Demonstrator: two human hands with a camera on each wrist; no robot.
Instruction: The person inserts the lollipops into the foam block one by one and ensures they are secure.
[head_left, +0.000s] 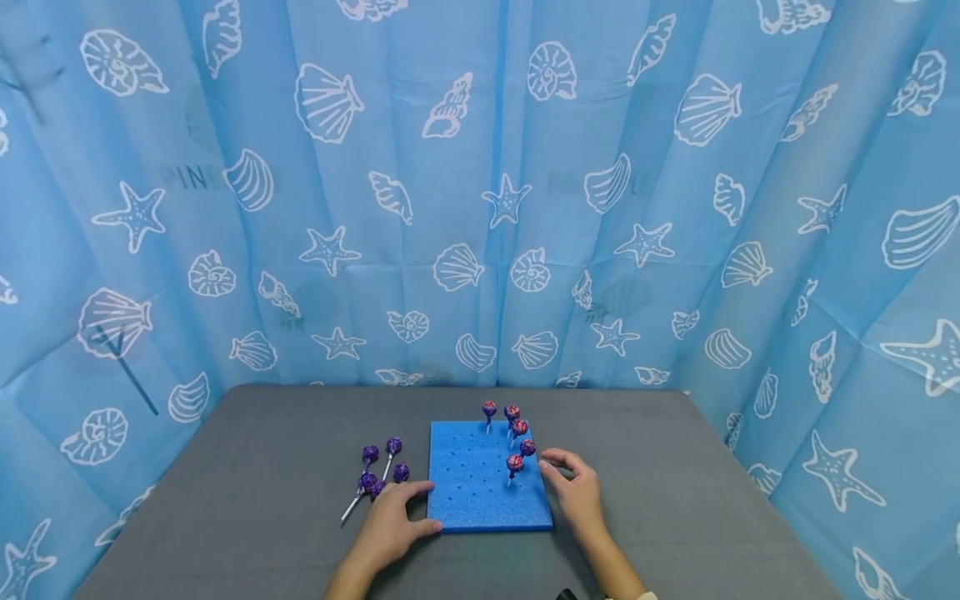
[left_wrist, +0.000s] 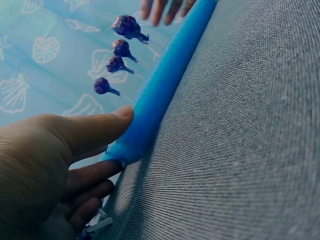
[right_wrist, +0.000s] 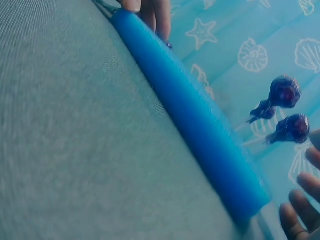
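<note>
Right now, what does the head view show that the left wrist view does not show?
Only the head view shows the whole blue foam board from above with its rows of holes, the loose purple lollipops lying on the grey table left of the board, and the right hand in full, beside the board's right edge.

Only the left wrist view shows the board's edge side on, with the left hand's thumb pressing on it.

Both show the left hand, the board, lollipops standing in it, and the seashell curtain.
</note>
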